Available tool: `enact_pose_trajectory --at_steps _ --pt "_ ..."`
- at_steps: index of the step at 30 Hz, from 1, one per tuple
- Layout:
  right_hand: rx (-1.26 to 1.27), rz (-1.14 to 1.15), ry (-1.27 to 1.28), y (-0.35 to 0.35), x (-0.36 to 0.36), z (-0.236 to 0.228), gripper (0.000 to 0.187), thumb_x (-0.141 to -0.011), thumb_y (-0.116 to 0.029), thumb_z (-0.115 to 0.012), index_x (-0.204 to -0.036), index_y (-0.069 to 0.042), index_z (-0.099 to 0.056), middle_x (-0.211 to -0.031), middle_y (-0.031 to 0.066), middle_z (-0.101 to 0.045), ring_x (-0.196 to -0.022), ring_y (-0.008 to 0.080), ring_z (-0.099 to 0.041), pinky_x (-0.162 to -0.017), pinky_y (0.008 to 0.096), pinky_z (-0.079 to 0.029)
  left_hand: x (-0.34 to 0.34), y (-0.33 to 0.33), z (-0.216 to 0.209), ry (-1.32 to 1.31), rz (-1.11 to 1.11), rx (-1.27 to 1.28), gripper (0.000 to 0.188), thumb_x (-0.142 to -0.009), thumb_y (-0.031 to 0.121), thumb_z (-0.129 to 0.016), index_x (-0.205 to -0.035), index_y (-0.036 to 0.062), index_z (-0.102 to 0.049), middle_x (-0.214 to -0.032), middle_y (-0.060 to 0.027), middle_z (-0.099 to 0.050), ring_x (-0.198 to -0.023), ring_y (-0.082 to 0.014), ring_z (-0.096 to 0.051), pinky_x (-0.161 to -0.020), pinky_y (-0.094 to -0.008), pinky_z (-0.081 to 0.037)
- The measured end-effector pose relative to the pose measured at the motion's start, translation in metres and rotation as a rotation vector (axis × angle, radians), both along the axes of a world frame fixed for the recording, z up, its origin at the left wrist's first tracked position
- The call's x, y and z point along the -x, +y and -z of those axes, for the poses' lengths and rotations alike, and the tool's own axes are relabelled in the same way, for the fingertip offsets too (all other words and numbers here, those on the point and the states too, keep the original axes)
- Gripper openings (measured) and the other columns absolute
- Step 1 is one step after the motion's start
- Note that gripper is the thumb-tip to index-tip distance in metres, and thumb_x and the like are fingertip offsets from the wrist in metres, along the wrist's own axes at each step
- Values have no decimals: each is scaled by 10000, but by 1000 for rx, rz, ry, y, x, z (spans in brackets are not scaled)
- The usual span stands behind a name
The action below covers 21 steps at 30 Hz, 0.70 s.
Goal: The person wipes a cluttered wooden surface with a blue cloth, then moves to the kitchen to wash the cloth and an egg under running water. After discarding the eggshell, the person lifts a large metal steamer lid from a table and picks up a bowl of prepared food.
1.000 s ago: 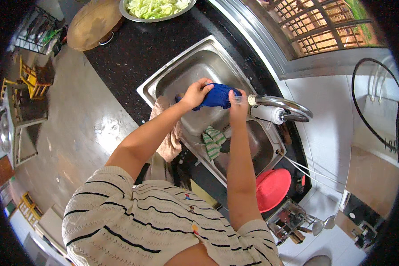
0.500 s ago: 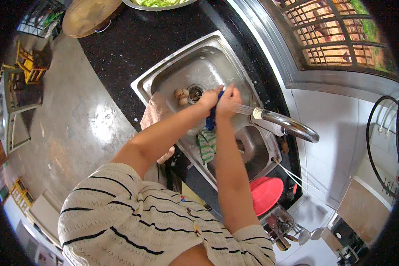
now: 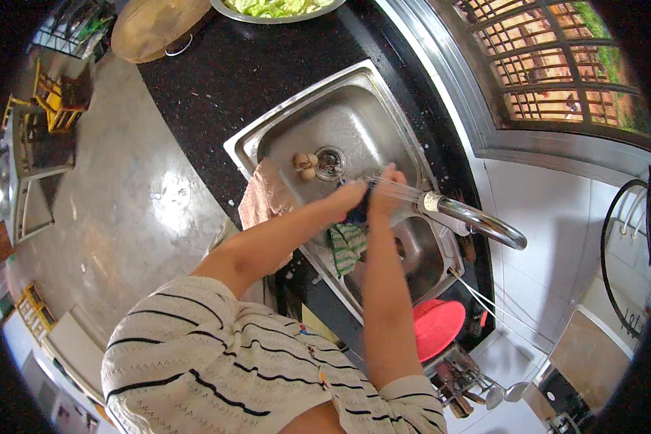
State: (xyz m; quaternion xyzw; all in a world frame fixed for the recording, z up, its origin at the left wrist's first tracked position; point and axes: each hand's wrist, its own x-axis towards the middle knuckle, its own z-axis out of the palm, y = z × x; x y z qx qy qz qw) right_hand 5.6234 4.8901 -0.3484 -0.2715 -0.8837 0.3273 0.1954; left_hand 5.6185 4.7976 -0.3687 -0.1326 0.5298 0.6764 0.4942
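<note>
Both my hands are over the steel double sink (image 3: 282, 119), closed on a dark blue cloth (image 3: 359, 211) bunched between them. My left hand (image 3: 350, 199) grips its left side. At the right side, my right hand (image 3: 387, 194) has its fingers curled in; part of the cloth is hidden behind the hands. Water streams from the curved chrome faucet (image 3: 484, 223) across my right hand. A green-and-white striped cloth (image 3: 348, 246) drapes over the divider between the basins, just below the blue cloth. Brown eggshells (image 3: 305, 163) lie beside the drain (image 3: 330, 164).
A pink towel (image 3: 264, 194) hangs over the sink's left edge. Beyond the sink, on the black counter (image 3: 195, 94), are a metal bowl of chopped greens (image 3: 278, 9) and a round wooden board (image 3: 155, 29). A red plastic basin (image 3: 439, 329) and utensils (image 3: 456, 380) stand at the near right.
My hands have come slightly nearer to me, away from the drain, still holding the blue cloth under the water. The whole view has shifted a little.
</note>
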Motion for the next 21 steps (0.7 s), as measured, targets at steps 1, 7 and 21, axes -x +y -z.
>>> enact_pose_trajectory --at_steps 1,7,21 --pt "59 16 -89 16 4 -8 239 -901 -212 -560 -738 -39 -575 -652 102 -580 -611 225 -559 -576 332 -432 -7 6 -17 -5 -60 38 386 -942 347 -390 -1058 32 -581 -1047 -150 -615 -983 -303 -590 -824 -377 -462" --pt "392 -289 185 16 -17 -30 243 -923 -269 -559 -880 -31 -537 -767 82 -588 -698 160 -522 -650 298 -430 15 -28 -48 102 -201 -153 255 -960 248 -447 -978 47 -602 -909 -58 -628 -849 -190 -584 -780 -307 -454" --pt "328 -409 5 -16 -5 -92 282 -920 -174 -541 -1170 -48 -502 -1125 103 -543 -1082 226 -500 -972 340 -361 33 -33 -24 -266 -393 -192 641 -818 722 -446 -1057 147 -594 -987 -40 -641 -883 -189 -614 -786 -374 -485"
